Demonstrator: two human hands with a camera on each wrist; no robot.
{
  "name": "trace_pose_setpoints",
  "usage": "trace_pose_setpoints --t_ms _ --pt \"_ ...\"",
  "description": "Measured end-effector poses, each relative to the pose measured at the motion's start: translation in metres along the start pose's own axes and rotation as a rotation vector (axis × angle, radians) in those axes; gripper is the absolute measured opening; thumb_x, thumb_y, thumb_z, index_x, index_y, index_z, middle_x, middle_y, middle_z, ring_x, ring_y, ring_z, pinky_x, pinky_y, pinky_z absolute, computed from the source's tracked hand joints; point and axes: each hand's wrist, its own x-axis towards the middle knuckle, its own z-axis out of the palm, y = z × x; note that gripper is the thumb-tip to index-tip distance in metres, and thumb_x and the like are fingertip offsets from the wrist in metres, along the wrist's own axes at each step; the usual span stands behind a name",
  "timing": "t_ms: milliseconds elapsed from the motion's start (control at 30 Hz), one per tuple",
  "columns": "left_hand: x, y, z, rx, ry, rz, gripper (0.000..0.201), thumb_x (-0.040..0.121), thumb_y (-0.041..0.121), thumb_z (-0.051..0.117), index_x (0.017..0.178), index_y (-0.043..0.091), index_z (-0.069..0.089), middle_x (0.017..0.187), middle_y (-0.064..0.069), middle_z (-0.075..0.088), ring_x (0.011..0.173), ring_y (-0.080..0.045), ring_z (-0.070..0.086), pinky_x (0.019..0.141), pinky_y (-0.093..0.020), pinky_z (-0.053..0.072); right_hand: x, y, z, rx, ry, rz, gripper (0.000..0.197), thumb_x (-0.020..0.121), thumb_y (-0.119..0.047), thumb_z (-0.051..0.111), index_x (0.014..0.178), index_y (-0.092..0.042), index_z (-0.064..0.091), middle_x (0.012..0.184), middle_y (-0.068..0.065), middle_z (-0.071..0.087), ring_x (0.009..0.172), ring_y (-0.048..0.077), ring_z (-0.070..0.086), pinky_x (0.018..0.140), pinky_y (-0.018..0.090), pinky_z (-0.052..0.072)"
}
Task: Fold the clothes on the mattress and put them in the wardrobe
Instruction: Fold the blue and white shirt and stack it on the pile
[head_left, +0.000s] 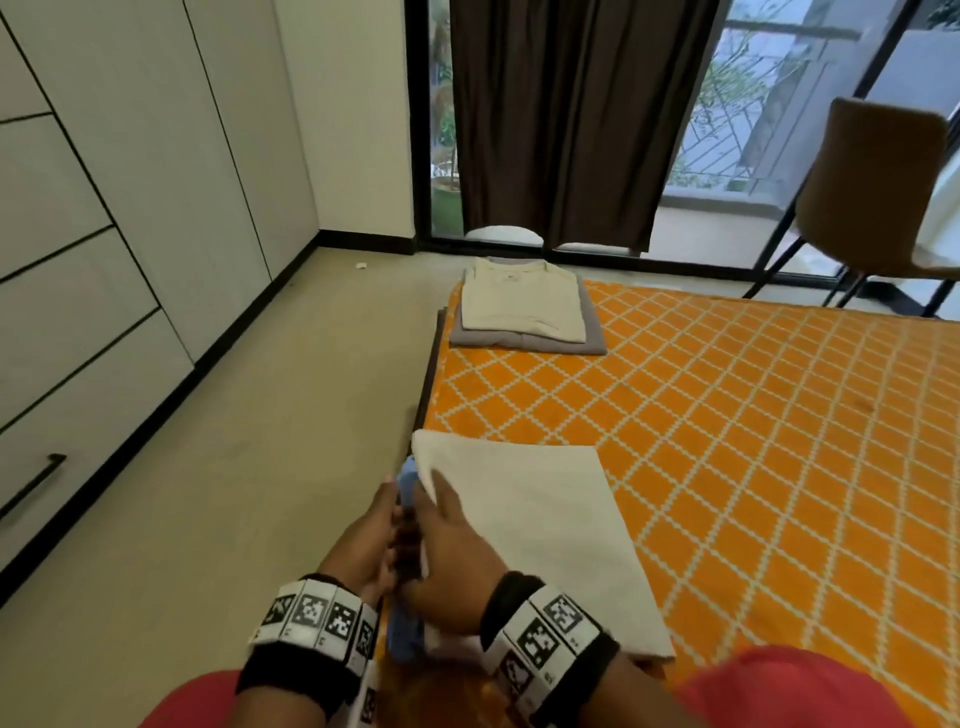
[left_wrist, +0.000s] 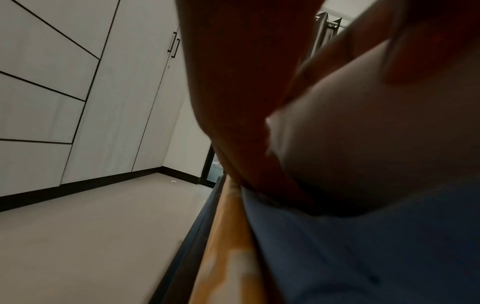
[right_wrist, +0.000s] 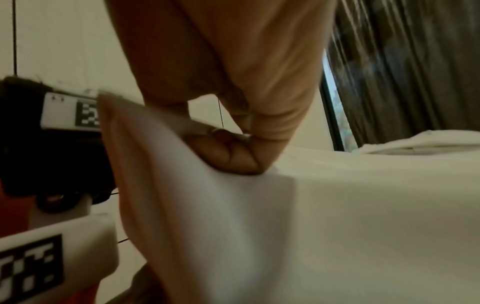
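A folded white cloth (head_left: 530, 519) lies on the near left part of the orange patterned mattress (head_left: 727, 415), on top of a blue garment (head_left: 406, 639) that shows along its left edge. My right hand (head_left: 441, 525) pinches that left edge, thumb on top; the right wrist view shows the curled fingers (right_wrist: 228, 152) in a fold of the white cloth (right_wrist: 337, 226). My left hand (head_left: 387, 519) grips the same edge from the floor side, between white cloth (left_wrist: 376, 133) and blue garment (left_wrist: 376, 257). A folded beige shirt (head_left: 519, 306) lies on a folded grey one (head_left: 524, 344) at the far corner.
The white wardrobe (head_left: 104, 208) with drawers runs along the left wall across a strip of bare floor. A brown chair (head_left: 872, 197) stands at the far right by the glass door and dark curtain (head_left: 561, 114). A small scrap (head_left: 360, 265) lies on the floor.
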Motion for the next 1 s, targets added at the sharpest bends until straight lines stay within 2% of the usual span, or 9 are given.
trace_pose_setpoints --t_ms 100,167,233,400,567,633,733,867,1000 --pt "0.004 -0.003 0.003 0.066 0.072 0.084 0.045 0.094 0.058 0.044 0.098 0.019 0.066 0.109 -0.012 0.069 0.106 -0.028 0.062 0.1 -0.046 0.047 0.001 0.009 0.003 0.119 0.0 -0.106 0.085 0.081 -0.014 0.061 0.153 -0.015 0.015 0.151 -0.011 0.013 0.136 0.005 0.026 0.109 0.017 0.025" --pt "0.007 -0.005 0.001 0.137 0.07 0.104 0.042 0.092 0.051 0.056 0.102 0.012 0.069 0.105 -0.017 0.072 0.101 -0.034 0.067 0.097 -0.051 0.05 -0.001 0.027 -0.006 0.214 0.17 -0.062 0.07 0.075 -0.02 0.058 0.143 -0.019 0.04 0.148 -0.003 0.036 0.098 -0.002 0.054 0.087 0.01 0.041" --pt "0.01 -0.009 0.003 0.18 0.037 0.142 0.029 0.093 0.027 0.065 0.112 0.006 0.068 0.101 -0.017 0.073 0.095 -0.036 0.069 0.092 -0.056 0.052 -0.002 0.046 -0.021 0.227 0.368 -0.022 0.05 0.081 -0.011 0.062 0.128 -0.024 0.053 0.134 0.0 0.049 0.073 -0.004 0.054 0.069 0.005 0.04" --pt "0.018 -0.012 -0.001 0.242 0.086 0.25 0.017 0.092 0.006 0.063 0.106 0.014 0.066 0.109 -0.011 0.072 0.097 -0.032 0.068 0.092 -0.053 0.053 -0.008 0.078 -0.047 -0.047 0.57 0.058 0.032 0.092 -0.02 0.056 0.123 -0.027 0.056 0.129 -0.005 0.047 0.108 0.014 0.054 0.087 0.025 0.044" --pt "0.008 -0.023 0.011 0.718 0.501 0.642 0.051 0.093 0.02 0.059 0.141 0.013 0.042 0.142 -0.012 0.042 0.131 -0.031 0.039 0.109 -0.038 0.031 -0.006 0.075 -0.011 -0.539 0.255 0.154 0.06 0.095 -0.043 0.024 0.151 -0.022 0.027 0.162 0.001 0.011 0.15 0.024 0.008 0.12 0.039 0.001" --pt "0.004 -0.035 0.032 1.002 0.378 0.867 0.054 0.095 0.036 0.036 0.144 0.013 0.041 0.154 -0.009 0.032 0.143 -0.028 0.022 0.116 -0.034 0.016 -0.003 0.07 -0.002 -0.582 0.227 0.124 0.063 0.091 -0.041 0.032 0.147 -0.015 0.039 0.158 0.005 0.027 0.146 0.025 0.026 0.117 0.038 0.01" --pt "0.021 -0.055 0.04 1.382 0.265 0.752 0.08 0.082 0.044 -0.005 0.154 0.021 0.023 0.163 0.002 0.009 0.15 -0.018 0.0 0.12 -0.034 0.0 0.006 0.074 -0.001 -0.61 0.147 0.137 0.076 0.087 -0.047 0.021 0.152 -0.008 0.028 0.16 0.004 0.009 0.148 0.025 0.02 0.116 0.038 0.006" --pt "0.034 -0.062 0.036 1.504 0.303 0.637 0.064 0.09 0.043 0.027 0.142 0.014 0.05 0.152 -0.004 0.04 0.137 -0.022 0.044 0.108 -0.044 0.02 0.014 0.099 -0.006 -0.524 0.099 0.129 0.061 0.099 -0.046 0.006 0.154 -0.026 -0.013 0.15 -0.011 -0.031 0.147 0.012 -0.021 0.115 0.034 -0.017" --pt "0.034 -0.061 0.035 1.524 0.286 0.548 0.088 0.079 0.074 -0.004 0.154 0.027 -0.01 0.161 0.006 -0.02 0.149 -0.014 -0.014 0.119 -0.046 -0.006 0.018 0.126 -0.033 -0.543 -0.003 0.228 0.094 0.087 -0.073 0.032 0.151 -0.029 -0.02 0.154 -0.009 -0.03 0.145 0.012 -0.023 0.117 0.038 -0.012"
